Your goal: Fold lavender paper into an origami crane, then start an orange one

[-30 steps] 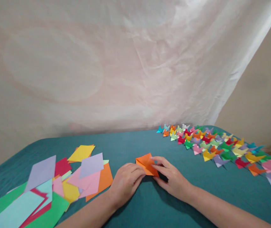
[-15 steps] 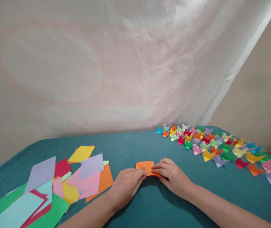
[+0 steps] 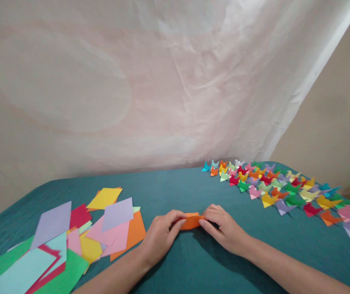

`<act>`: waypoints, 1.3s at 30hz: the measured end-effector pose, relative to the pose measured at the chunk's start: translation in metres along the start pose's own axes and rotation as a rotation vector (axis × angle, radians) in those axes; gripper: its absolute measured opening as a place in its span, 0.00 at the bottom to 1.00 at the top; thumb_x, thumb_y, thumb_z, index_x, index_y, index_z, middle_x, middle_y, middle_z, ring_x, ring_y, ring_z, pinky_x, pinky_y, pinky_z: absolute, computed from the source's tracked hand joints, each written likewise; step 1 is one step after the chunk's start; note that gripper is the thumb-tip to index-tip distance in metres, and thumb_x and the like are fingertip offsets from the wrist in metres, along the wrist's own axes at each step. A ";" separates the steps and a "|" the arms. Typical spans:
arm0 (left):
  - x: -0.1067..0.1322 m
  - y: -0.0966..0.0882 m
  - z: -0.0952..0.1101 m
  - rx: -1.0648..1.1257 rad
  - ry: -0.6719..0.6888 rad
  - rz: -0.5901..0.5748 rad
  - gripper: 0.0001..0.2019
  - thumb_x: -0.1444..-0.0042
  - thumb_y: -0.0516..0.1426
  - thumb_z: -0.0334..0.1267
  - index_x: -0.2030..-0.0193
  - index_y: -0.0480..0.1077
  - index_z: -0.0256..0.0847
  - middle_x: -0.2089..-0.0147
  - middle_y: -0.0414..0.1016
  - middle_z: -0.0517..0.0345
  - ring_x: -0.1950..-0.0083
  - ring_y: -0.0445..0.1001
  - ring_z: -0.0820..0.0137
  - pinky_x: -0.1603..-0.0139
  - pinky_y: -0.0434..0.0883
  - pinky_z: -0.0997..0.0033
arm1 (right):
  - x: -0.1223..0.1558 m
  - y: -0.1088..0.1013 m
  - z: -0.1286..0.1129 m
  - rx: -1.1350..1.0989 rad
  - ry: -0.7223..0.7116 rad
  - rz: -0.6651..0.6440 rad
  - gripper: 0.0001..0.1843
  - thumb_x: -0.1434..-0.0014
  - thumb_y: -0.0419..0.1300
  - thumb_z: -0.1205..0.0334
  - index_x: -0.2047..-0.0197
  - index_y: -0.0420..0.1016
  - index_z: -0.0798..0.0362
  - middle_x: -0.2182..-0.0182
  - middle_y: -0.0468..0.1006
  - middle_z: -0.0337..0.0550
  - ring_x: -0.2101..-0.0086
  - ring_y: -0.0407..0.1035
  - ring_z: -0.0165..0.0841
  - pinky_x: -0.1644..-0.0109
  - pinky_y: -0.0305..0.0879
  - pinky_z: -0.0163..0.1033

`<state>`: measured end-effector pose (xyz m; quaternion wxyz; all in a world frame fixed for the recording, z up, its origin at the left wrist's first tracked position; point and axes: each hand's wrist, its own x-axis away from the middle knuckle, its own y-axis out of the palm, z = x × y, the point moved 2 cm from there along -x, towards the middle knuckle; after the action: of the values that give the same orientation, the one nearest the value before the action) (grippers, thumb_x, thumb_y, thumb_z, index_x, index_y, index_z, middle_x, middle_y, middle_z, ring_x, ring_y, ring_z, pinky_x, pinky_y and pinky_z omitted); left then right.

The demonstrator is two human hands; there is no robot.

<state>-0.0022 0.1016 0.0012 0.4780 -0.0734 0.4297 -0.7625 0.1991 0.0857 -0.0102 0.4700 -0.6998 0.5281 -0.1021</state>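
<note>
A small folded piece of orange paper (image 3: 191, 221) is between my two hands at the front middle of the table. My left hand (image 3: 166, 232) pinches its left end between thumb and fingers. At the other end, my right hand (image 3: 223, 228) grips the paper the same way. The paper shows as a narrow band, slightly bowed, with both ends hidden under fingertips. Its inner folds cannot be seen.
Loose coloured paper sheets, among them a lilac sheet (image 3: 118, 215) and a yellow one (image 3: 105, 198), overlap on the left. Rows of folded paper birds, such as a yellow bird (image 3: 268, 200), stand on the right. A pale cloth (image 3: 162, 81) hangs behind the green-blue tabletop (image 3: 162, 188).
The orange paper was a wider, flatter rectangle and now appears as a narrower band. My left fingers have risen and moved to its end; my right fingers have drawn back to the right edge.
</note>
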 end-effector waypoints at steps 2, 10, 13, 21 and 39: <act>-0.001 0.000 0.000 0.032 -0.006 0.017 0.10 0.37 0.48 0.38 0.57 0.70 0.43 0.63 0.77 0.62 0.64 0.74 0.73 0.62 0.69 0.76 | -0.001 0.003 0.003 -0.029 0.044 0.011 0.15 0.36 0.49 0.59 0.73 0.68 0.53 0.75 0.71 0.39 0.69 0.63 0.32 0.62 0.58 0.38; -0.003 -0.002 -0.003 -0.048 0.045 0.058 0.10 0.38 0.49 0.35 0.53 0.68 0.40 0.53 0.74 0.54 0.53 0.73 0.69 0.51 0.71 0.67 | -0.008 0.009 0.009 -0.105 0.213 0.050 0.10 0.40 0.53 0.60 0.72 0.68 0.53 0.75 0.72 0.39 0.71 0.64 0.32 0.66 0.58 0.36; 0.002 0.000 0.014 -0.282 0.217 -0.012 0.12 0.39 0.50 0.36 0.49 0.67 0.42 0.43 0.67 0.52 0.40 0.62 0.63 0.39 0.60 0.57 | -0.009 0.011 0.010 -0.107 0.224 0.043 0.11 0.40 0.52 0.61 0.72 0.68 0.54 0.76 0.71 0.39 0.72 0.64 0.32 0.67 0.58 0.36; 0.022 0.017 0.041 -0.435 0.199 -0.419 0.36 0.41 0.47 0.57 0.33 0.46 0.35 0.31 0.42 0.46 0.32 0.45 0.57 0.34 0.49 0.55 | -0.010 0.013 0.014 -0.104 0.207 0.078 0.09 0.40 0.52 0.63 0.72 0.66 0.53 0.76 0.70 0.37 0.74 0.63 0.30 0.69 0.58 0.34; 0.020 0.014 0.037 -0.344 0.067 -0.521 0.38 0.41 0.43 0.59 0.33 0.42 0.32 0.31 0.36 0.43 0.31 0.37 0.56 0.34 0.46 0.52 | -0.011 0.018 0.016 -0.031 0.198 0.069 0.05 0.42 0.53 0.63 0.70 0.65 0.52 0.75 0.70 0.38 0.74 0.64 0.30 0.70 0.60 0.34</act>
<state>0.0158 0.0611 0.0080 0.2326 -0.2358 0.5347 -0.7774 0.1934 0.1043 -0.0286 0.4078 -0.6748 0.5975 -0.1463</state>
